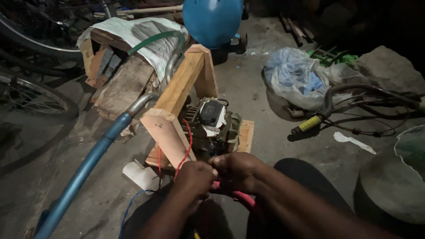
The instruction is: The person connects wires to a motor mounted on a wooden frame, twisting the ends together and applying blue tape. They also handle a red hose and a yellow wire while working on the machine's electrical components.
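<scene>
Both hands, the left hand (195,176) and right hand (237,170), pinch one thin red wire (187,148), grip clamped. Just above it sits one boxy metal motor (212,126) within a smooth wooden frame (179,93); one blue hose (88,161) curves away left.

A motor (214,126) sits on a wooden frame (181,88) on the floor (265,128), a hose (84,168) to its left, a tank (212,20) behind, bicycle handlebars (345,104) right; 2 hands (195,177) (237,170) meet before it, wire (186,150) between.

Thin red wire (188,146) up the wooden frame (181,90), beside grimy motor (212,126).
</scene>
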